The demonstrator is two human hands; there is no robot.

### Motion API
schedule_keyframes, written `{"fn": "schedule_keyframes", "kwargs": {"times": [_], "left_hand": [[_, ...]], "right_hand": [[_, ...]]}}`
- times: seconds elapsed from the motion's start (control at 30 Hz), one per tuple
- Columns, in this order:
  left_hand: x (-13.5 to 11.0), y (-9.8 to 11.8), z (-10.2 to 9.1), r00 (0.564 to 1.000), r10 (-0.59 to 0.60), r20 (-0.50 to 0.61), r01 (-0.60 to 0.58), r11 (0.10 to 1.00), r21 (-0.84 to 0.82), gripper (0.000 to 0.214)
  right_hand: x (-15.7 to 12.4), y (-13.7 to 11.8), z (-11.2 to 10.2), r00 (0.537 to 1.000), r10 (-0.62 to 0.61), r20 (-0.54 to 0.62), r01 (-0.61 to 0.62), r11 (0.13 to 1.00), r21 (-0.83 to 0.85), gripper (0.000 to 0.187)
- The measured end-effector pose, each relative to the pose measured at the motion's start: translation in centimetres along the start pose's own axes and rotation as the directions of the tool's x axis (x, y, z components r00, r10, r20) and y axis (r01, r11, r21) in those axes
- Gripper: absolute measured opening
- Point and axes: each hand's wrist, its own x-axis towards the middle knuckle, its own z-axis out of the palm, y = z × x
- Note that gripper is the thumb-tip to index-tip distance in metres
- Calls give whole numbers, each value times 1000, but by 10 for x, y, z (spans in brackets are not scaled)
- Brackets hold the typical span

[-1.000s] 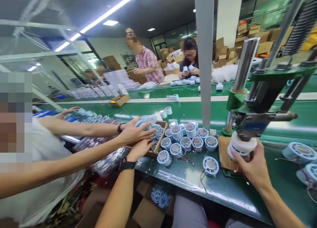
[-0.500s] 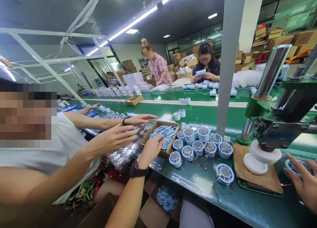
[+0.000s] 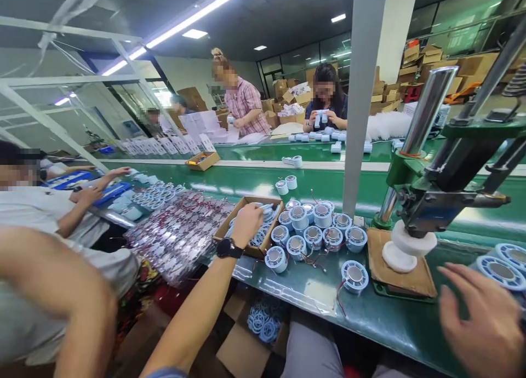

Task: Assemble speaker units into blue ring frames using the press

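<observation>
At near edge of green bench (image 3: 386, 323): left hand (image 3: 247, 220), watch at wrist, dipped into cardboard box (image 3: 227, 219) of blue rings (image 3: 262, 237), fingers curled downward, hold on any ring not discernible. Just right of box, close-packed cluster of round blue units (image 3: 313, 233); single unit (image 3: 354, 275) apart, red wire attached, near wooden board (image 3: 400, 279) under press (image 3: 435, 202). Right hand (image 3: 479, 318) at lower right, fingers spread, empty, just beside large blue unit (image 3: 503, 269) at bench's right end.
</observation>
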Motion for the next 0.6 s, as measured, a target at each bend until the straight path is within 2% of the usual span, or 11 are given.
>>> {"fn": "schedule_keyframes", "kwargs": {"times": [0.07,0.17,0.27,0.33,0.37,0.4,0.5,0.53,0.57,0.6], "left_hand": [[-3,-5,-4,990,-43,-132,38,999,-35,19],[-19,1,-12,929,-93,-358,54,992,-119,18],[-60,38,-16,842,-52,-536,-65,978,-197,23],[-98,77,-15,820,57,-569,-226,946,-231,16],[-117,98,-13,828,140,-543,-321,912,-255,19],[-134,117,-11,817,206,-538,-401,874,-275,25],[-166,160,-5,820,244,-517,-490,766,-417,29],[-170,168,-5,833,222,-507,-485,734,-475,28],[-172,174,-5,846,193,-497,-472,704,-530,28],[-173,177,-6,859,162,-486,-455,678,-577,28]], "right_hand": [[-10,-43,11,987,-154,40,150,985,85,61],[-28,-86,42,959,-207,194,181,973,142,55],[-43,-101,68,915,-224,337,174,970,172,39],[-47,-101,72,891,-233,390,149,961,232,32],[-48,-100,70,890,-233,391,136,956,262,29],[-48,-99,66,900,-233,369,128,949,287,28],[-46,-100,43,958,-175,225,85,929,361,32],[-45,-103,34,970,-119,210,23,912,410,34],[-45,-107,24,966,-48,252,-81,876,476,37],[-44,-112,15,932,30,361,-235,808,540,38]]}}
